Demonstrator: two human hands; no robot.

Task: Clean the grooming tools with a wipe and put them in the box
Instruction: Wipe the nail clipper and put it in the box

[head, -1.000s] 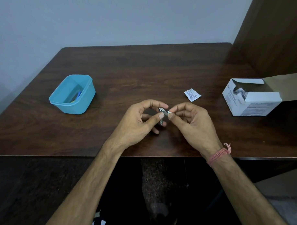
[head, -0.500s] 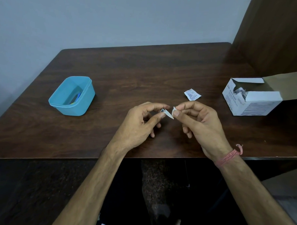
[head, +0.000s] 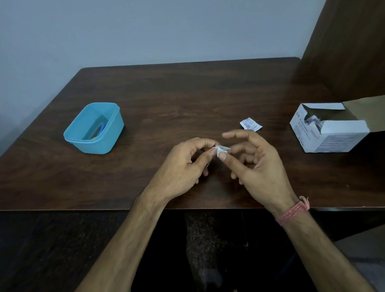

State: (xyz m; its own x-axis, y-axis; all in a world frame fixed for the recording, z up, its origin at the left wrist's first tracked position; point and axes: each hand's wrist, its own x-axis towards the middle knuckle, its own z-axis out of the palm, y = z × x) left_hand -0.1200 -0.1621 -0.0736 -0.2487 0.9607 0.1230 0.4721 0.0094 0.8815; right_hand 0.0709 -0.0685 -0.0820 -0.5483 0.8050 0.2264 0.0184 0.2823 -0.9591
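Desk [head: 189, 97]: one blue box [head: 94, 129], one carton [head: 327, 133], one sachet [head: 250, 124]. Left hand [head: 182, 167] pinches one metal tool [head: 213, 149]; right hand [head: 256, 163] pinches one wipe [head: 221, 150] onto it.

A small metal grooming tool [head: 212, 149] is pinched in the left hand [head: 182, 169], mostly hidden by the fingers. A small white wipe [head: 221, 150] is folded around its tip, pinched by the right hand [head: 255, 167]. Both are held above the surface [head: 189, 97]. The turquoise plastic box [head: 94, 128] stands open well to the left, with blue and yellow items [head: 99, 131] inside.
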